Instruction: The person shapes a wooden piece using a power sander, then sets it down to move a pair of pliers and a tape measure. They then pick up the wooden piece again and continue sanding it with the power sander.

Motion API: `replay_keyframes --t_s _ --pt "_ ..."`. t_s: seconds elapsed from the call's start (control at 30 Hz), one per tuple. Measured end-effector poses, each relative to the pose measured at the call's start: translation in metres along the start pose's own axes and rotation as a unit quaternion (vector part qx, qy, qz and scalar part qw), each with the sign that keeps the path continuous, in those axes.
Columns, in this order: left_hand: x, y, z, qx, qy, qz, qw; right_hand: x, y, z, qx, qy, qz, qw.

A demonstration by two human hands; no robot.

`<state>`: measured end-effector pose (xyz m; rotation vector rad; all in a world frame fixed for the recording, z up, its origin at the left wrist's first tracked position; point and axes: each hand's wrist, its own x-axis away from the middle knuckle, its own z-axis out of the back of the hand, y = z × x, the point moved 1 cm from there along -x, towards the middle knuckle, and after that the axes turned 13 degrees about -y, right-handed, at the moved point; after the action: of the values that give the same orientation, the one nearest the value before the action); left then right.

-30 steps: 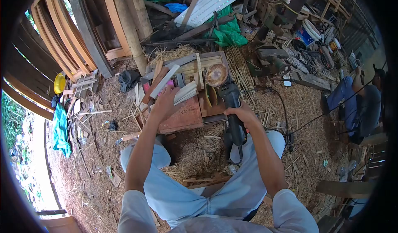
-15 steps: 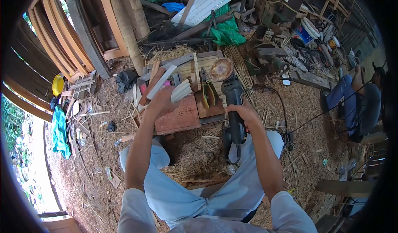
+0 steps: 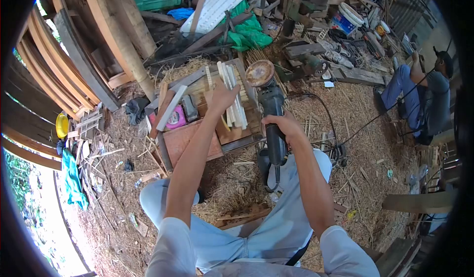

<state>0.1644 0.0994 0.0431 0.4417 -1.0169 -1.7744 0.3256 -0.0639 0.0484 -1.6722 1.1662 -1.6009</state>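
Observation:
My right hand (image 3: pixel 286 127) is wrapped round the body of a black angle grinder (image 3: pixel 272 102), whose round brown disc (image 3: pixel 259 73) points away from me. My left hand (image 3: pixel 223 98) is at a bundle of pale wooden strips (image 3: pixel 235 99) on the low wooden bench (image 3: pixel 197 95); its fingertips are partly hidden against the strips. Left of that hand lie a pink tape measure (image 3: pixel 176 117), a dark block (image 3: pixel 189 107) and a pale wooden piece (image 3: pixel 172 107). A reddish board (image 3: pixel 191 143) forms the bench's near left part.
A person (image 3: pixel 419 97) sits at the right. The grinder's black cable (image 3: pixel 330 110) runs over the straw-covered floor (image 3: pixel 345 144). Timber frames (image 3: pixel 74 55) lean at the upper left. A green sheet (image 3: pixel 249 33), a white bucket (image 3: pixel 349 16) and scrap wood lie beyond the bench.
My left hand has moved right and away from me with the strips, which now lie lengthwise over the bench's right part. The tape measure is more exposed. The camera view has shifted.

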Motion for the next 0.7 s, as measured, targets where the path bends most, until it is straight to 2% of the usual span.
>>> replay_keyframes --t_s 0.03,0.07,0.13,0.17,0.23,0.3,0.37,0.43,0.5,0.57,0.63,0.7 --pt "-0.007 0.006 -0.005 0.058 -0.048 0.020 0.997 -0.006 0.003 0.004 -0.007 -0.011 -0.003 1.000" --pt "-0.017 0.000 -0.015 0.058 -0.052 0.020 0.997 -0.012 0.005 0.008 -0.008 -0.008 -0.005 1.000" --pt "-0.035 -0.021 -0.035 -0.008 0.003 0.019 1.000 -0.017 0.004 0.008 -0.022 -0.015 0.006 1.000" --pt "-0.036 -0.026 -0.041 -0.005 0.003 0.020 1.000 -0.017 0.004 0.007 -0.020 -0.014 0.005 1.000" --pt "-0.024 -0.022 -0.049 -0.032 0.086 -0.053 0.994 -0.014 0.001 0.003 -0.038 0.011 0.017 0.999" --pt "-0.016 -0.024 -0.054 -0.074 0.103 -0.039 0.991 -0.009 -0.004 0.000 -0.033 0.007 -0.001 0.999" --pt "-0.008 -0.030 -0.054 -0.149 0.151 -0.136 0.968 -0.009 -0.006 -0.008 -0.028 -0.002 -0.015 0.999" --pt "0.002 -0.025 -0.035 -0.104 0.159 -0.151 0.970 -0.007 -0.006 -0.014 -0.035 0.024 -0.005 0.999" --pt "0.017 -0.023 -0.015 -0.066 0.079 -0.130 0.986 -0.009 -0.005 -0.018 -0.017 0.016 -0.010 1.000" --pt "0.026 -0.049 0.007 -0.072 0.081 -0.118 0.987 -0.008 -0.005 -0.024 -0.004 -0.007 0.006 1.000" --pt "0.043 -0.072 0.048 -0.262 0.163 -0.167 0.936 -0.011 -0.004 -0.027 0.013 -0.012 0.011 1.000" --pt "0.049 -0.115 0.086 -0.357 0.254 -0.105 0.893 -0.010 0.000 -0.028 0.021 -0.015 0.013 1.000"
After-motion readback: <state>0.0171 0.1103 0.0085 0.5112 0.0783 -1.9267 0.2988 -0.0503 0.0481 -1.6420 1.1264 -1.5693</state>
